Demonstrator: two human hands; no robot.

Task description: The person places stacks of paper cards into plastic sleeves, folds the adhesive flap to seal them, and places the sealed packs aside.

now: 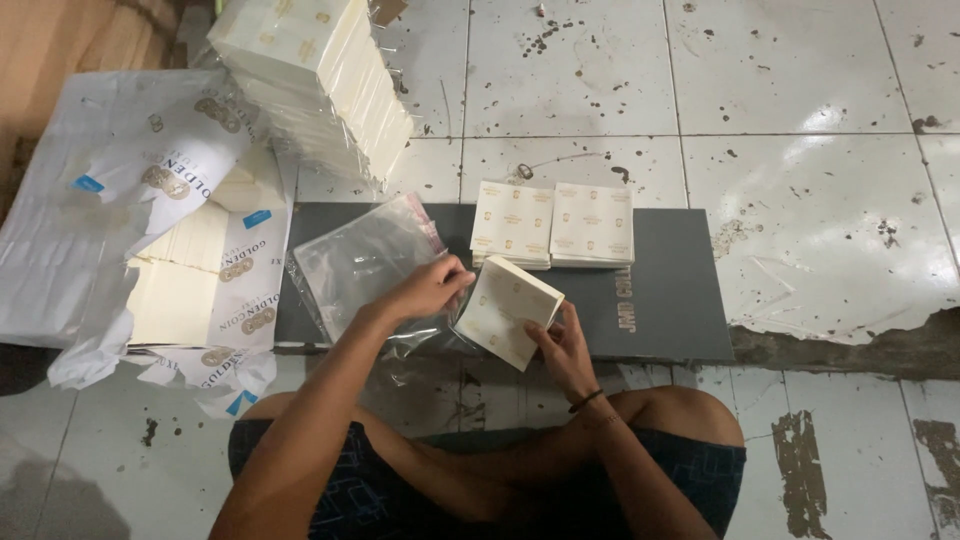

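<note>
Right hand (562,345) under cream card stack (508,310), left hand (428,288) at its top edge.

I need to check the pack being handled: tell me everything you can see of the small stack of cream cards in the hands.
The stack of cream cards is a thin, squared paper block with faint gold marks on its top face. It is tilted, over the dark grey board. The right hand grips its lower corner; the left hand holds the clear plastic bag at its upper left edge.

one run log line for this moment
left hand: holds clear bag | right hand: holds cream paper stack | surface: dark board
</note>
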